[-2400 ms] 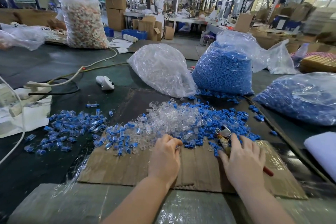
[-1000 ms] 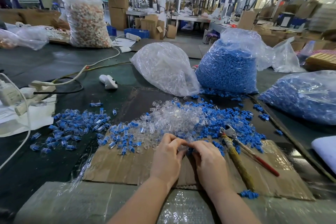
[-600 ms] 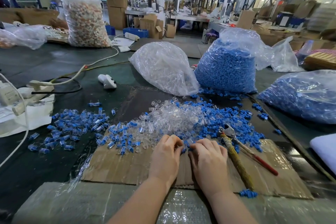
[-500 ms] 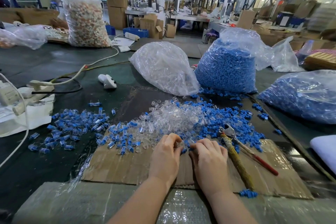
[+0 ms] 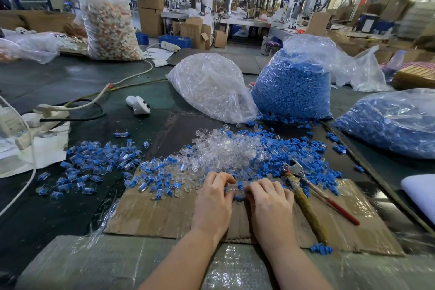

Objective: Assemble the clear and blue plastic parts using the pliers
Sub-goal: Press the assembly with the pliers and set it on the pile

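Pinching blue part point(image 5: 240, 184), both hands point(image 5: 242, 198)

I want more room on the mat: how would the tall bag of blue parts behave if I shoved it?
The bag of blue parts looks packed full, so probably heavy. Its thin film would likely buckle rather than slide. Loose pieces already lie at its base, so more may spill.

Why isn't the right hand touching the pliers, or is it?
Apart. The head view shows the right hand beside the left hand, fingers at small plastic parts, while the pliers lie on the cardboard with bare cardboard between them.
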`<state>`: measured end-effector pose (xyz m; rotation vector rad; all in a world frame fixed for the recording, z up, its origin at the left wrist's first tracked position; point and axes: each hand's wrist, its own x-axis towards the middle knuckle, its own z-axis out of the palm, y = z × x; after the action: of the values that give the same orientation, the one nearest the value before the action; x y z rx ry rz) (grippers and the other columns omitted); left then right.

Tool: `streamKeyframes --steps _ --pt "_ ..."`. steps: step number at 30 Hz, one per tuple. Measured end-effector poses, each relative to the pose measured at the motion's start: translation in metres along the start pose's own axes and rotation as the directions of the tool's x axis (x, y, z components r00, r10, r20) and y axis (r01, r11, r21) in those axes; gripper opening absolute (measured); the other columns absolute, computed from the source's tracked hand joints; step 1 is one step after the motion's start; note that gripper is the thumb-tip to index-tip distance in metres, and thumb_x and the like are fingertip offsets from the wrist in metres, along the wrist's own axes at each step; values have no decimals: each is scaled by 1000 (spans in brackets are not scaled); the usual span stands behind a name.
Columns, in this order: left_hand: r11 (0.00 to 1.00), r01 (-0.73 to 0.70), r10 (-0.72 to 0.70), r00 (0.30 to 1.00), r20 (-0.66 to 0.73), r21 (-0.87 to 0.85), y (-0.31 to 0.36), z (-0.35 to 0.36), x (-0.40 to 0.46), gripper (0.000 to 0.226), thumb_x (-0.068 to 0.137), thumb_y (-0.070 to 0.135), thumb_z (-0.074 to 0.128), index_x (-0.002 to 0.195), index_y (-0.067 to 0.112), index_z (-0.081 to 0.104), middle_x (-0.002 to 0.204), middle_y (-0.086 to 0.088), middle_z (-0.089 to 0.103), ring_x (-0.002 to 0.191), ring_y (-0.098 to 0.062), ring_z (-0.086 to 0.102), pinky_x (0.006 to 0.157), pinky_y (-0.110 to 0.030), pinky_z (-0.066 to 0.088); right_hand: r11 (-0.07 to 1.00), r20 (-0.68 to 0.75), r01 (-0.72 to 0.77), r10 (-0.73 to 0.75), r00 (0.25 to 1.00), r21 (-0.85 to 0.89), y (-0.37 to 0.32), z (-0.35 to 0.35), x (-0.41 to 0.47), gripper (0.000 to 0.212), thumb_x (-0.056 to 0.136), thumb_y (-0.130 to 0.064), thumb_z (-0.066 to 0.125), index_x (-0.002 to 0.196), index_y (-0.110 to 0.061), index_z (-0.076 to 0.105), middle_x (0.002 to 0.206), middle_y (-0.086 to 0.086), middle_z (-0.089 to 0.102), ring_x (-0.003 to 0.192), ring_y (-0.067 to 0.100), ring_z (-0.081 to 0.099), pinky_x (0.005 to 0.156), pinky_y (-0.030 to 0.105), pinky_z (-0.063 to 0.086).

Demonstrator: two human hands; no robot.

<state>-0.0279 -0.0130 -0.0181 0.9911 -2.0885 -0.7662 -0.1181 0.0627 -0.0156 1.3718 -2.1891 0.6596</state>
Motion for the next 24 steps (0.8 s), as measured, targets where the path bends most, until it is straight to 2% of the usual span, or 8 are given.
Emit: streamKeyframes --steps 4,7,9,12,18,22,24 --pt "997 27 -29 999 -27 -70 2 -3 -2 10 88 19 62 91 26 57 90 15 50 77 0 51 71 -14 44 1000 -12 0 -1 1000 -31 0 2 0 31 57 -7 86 80 -19 69 77 -2 64 71 23 62 64 39 50" --pt "992 55 -60 998 -37 -109 2 -3 -2 21 84 17 67 81 31 52 85 14 51 73 0 51 69 -11 43 999 -6 -13 13 1000 -41 0 5 1 38 53 -6 87 87 -17 72 80 0 65 72 24 63 62 40 51" --pt "991 71 -75 997 -34 -117 2 -4 -3 31 81 17 70 72 34 47 80 13 51 72 0 50 69 -7 41 999 5 -27 27 1000 -29 1 6 0 35 55 -5 87 84 -17 72 80 1 65 72 25 63 62 40 50" --pt "992 75 -79 996 -34 -103 1 -3 -4 30 78 21 73 67 31 47 74 12 52 70 0 49 67 -5 38 998 13 -59 59 998 9 2 8 -1 28 59 -3 84 78 -17 69 79 1 64 72 25 61 63 39 48" --pt "961 135 -148 988 -36 -240 -2 -3 -3 17 80 19 71 72 27 59 70 9 62 67 0 58 64 -12 49 986 31 -151 149 988 69 3 9 -3 21 71 -8 77 88 -17 69 88 1 65 84 26 60 74 42 45" --pt "954 128 -142 989 -33 -271 -3 -1 -2 16 84 16 67 78 30 62 73 8 66 72 -4 63 70 -20 53 985 22 -162 161 987 52 2 10 -2 15 70 -15 80 81 -18 71 85 2 64 80 26 60 74 43 44" --pt "953 118 -133 990 -36 -280 -3 -2 -1 16 85 15 66 81 30 63 75 9 67 74 -4 63 71 -19 53 987 49 -158 157 986 34 3 11 -2 13 70 -15 80 78 -19 71 85 2 63 79 26 60 74 43 43"
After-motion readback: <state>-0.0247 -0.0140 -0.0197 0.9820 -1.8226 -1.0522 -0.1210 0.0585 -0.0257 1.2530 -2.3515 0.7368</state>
